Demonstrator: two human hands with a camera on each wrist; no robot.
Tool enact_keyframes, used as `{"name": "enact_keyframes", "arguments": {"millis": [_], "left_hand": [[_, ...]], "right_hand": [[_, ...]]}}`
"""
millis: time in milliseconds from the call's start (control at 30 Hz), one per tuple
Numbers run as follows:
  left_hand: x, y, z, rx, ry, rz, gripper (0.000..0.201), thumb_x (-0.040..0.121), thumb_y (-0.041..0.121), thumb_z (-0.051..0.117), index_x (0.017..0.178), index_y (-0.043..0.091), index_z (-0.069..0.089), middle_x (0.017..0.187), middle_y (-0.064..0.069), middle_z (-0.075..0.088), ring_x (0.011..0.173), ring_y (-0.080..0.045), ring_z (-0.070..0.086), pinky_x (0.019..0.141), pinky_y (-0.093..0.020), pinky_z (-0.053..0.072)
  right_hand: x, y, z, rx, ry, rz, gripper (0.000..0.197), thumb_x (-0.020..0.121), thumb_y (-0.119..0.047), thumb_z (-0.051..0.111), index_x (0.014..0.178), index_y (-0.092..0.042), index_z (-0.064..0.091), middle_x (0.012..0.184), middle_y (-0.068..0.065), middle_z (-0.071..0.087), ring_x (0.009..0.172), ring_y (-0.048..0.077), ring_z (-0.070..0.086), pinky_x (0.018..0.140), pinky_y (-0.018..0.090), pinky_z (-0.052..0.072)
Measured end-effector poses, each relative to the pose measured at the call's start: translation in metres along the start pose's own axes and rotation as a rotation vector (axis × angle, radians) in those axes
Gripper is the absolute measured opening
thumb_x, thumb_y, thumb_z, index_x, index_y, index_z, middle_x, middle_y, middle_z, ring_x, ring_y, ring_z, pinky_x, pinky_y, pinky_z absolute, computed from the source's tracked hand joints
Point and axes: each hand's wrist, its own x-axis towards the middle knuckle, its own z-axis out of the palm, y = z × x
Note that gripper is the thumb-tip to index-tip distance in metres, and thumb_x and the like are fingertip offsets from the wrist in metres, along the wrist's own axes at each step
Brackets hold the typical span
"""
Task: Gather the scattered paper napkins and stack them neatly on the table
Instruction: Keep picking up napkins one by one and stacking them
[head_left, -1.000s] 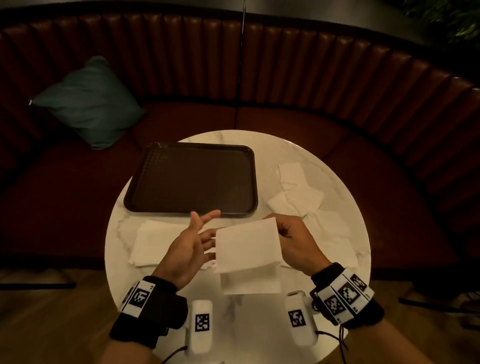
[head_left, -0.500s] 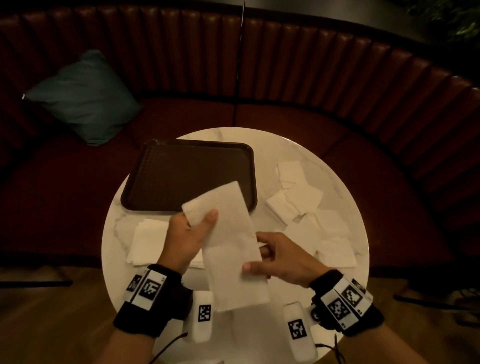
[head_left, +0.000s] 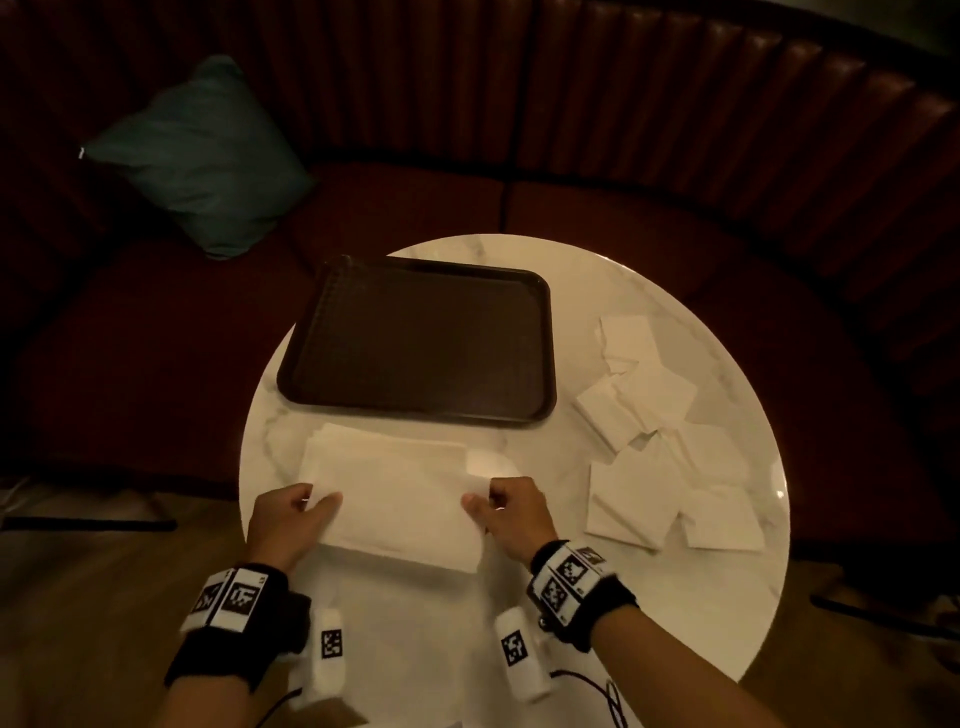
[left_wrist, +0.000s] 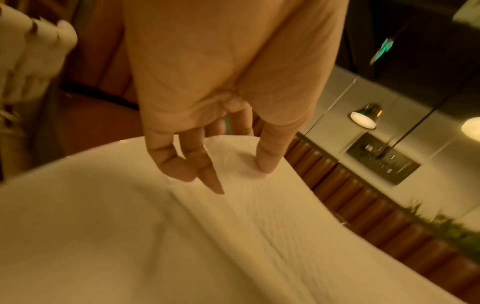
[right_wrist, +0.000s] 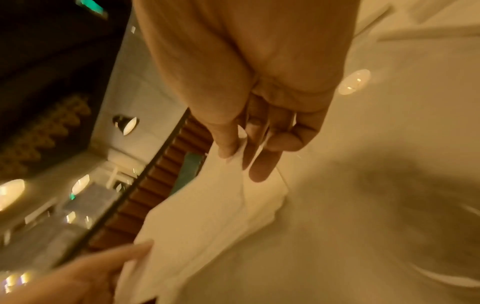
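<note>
A white paper napkin (head_left: 400, 501) is stretched wide and flat between my two hands, low over the napkin stack (head_left: 374, 447) at the table's front left. My left hand (head_left: 319, 501) pinches its left edge; in the left wrist view the thumb (left_wrist: 267, 162) presses on top of the napkin (left_wrist: 272, 226). My right hand (head_left: 480, 499) pinches the right edge, thumb against fingers (right_wrist: 259, 170) on the napkin (right_wrist: 202, 216). Several scattered napkins (head_left: 665, 447) lie overlapping on the right side of the table.
A dark brown tray (head_left: 421, 343) lies empty at the back left of the round marble table (head_left: 597, 291), just behind the stack. A curved red booth seat (head_left: 675, 218) with a teal cushion (head_left: 202, 156) wraps around the far side.
The napkin hung from my raised left hand over the tray's front edge. Now both hands have it spread sideways and lowered onto the stack.
</note>
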Motion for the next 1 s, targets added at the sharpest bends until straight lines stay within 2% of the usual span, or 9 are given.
{"name": "enact_keyframes", "arguments": {"millis": [133,233,300,433,567,667,767,867,1000], "left_hand": [[0.031,-0.014,-0.004,0.141,0.030,-0.029,0.021,0.081,0.008,0.069,0.092,-0.009,0.067,0.093,-0.023,0.067,0.092,-0.034,0.060,0.081,-0.031,0.042],[0.050,-0.016,-0.001,0.196,0.060,-0.022,0.021,0.077,0.013,0.074,0.091,-0.002,0.068,0.099,-0.021,0.068,0.097,-0.036,0.061,0.087,-0.036,0.046],[0.060,-0.015,0.002,0.212,0.087,0.017,0.018,0.075,0.016,0.076,0.085,0.004,0.067,0.098,-0.020,0.069,0.094,-0.036,0.062,0.085,-0.037,0.048],[0.072,-0.006,0.006,0.224,0.135,0.071,0.014,0.080,0.015,0.071,0.087,0.003,0.067,0.092,-0.018,0.069,0.086,-0.031,0.059,0.080,-0.032,0.043],[0.082,-0.002,0.007,0.227,0.131,0.021,0.017,0.083,0.020,0.067,0.091,0.006,0.065,0.096,-0.017,0.068,0.099,-0.037,0.057,0.079,-0.036,0.041],[0.089,-0.004,0.008,0.239,0.101,0.005,0.014,0.083,0.025,0.067,0.086,0.012,0.062,0.096,-0.015,0.069,0.100,-0.038,0.055,0.080,-0.038,0.043],[0.089,-0.002,0.006,0.245,0.113,0.010,0.021,0.081,0.031,0.069,0.091,0.015,0.059,0.104,-0.014,0.068,0.102,-0.037,0.056,0.087,-0.044,0.047],[0.076,-0.002,0.003,0.226,0.156,0.032,0.055,0.070,0.040,0.077,0.113,0.018,0.052,0.118,-0.015,0.061,0.110,-0.035,0.054,0.091,-0.046,0.046],[0.055,-0.008,0.003,0.553,-0.031,0.108,0.118,0.048,0.047,0.086,0.143,0.034,0.016,0.146,-0.011,0.026,0.132,-0.034,0.031,0.103,-0.054,0.035]], "right_hand": [[0.024,-0.008,0.024,-0.136,0.079,0.029,0.040,0.086,-0.031,0.065,0.054,-0.017,0.046,0.063,-0.001,0.052,0.063,0.015,0.048,0.062,0.022,0.040],[0.039,-0.011,0.036,-0.167,0.119,0.032,0.019,0.085,-0.031,0.066,0.079,-0.013,0.063,0.089,0.005,0.064,0.087,0.022,0.057,0.077,0.023,0.040],[0.046,-0.013,0.039,-0.143,0.141,0.027,0.021,0.085,-0.029,0.066,0.093,-0.009,0.064,0.090,0.003,0.061,0.086,0.020,0.055,0.075,0.022,0.037],[0.056,-0.019,0.044,-0.132,0.176,0.014,0.023,0.087,-0.031,0.064,0.100,-0.012,0.065,0.097,0.003,0.059,0.090,0.020,0.054,0.078,0.021,0.035],[0.063,-0.027,0.043,-0.178,0.180,0.032,0.021,0.088,-0.032,0.062,0.097,-0.014,0.061,0.096,0.005,0.063,0.093,0.024,0.057,0.076,0.026,0.041],[0.061,-0.038,0.041,-0.401,0.172,-0.013,0.053,0.084,-0.042,0.064,0.129,-0.019,0.045,0.133,0.012,0.047,0.121,0.029,0.048,0.099,0.040,0.043],[0.061,-0.055,0.045,-0.688,-0.002,-0.273,0.098,0.071,-0.060,0.069,0.147,-0.023,0.018,0.154,0.010,0.018,0.142,0.029,0.019,0.116,0.051,0.015],[0.072,-0.061,0.058,-0.932,-0.244,-0.406,0.128,0.057,-0.071,0.072,0.150,-0.022,-0.001,0.159,0.010,0.008,0.147,0.030,0.007,0.115,0.057,-0.001],[0.079,-0.052,0.073,-1.131,-0.350,-0.420,0.145,0.045,-0.064,0.083,0.149,-0.021,-0.008,0.157,0.016,0.008,0.144,0.037,0.010,0.114,0.061,0.004]]}}
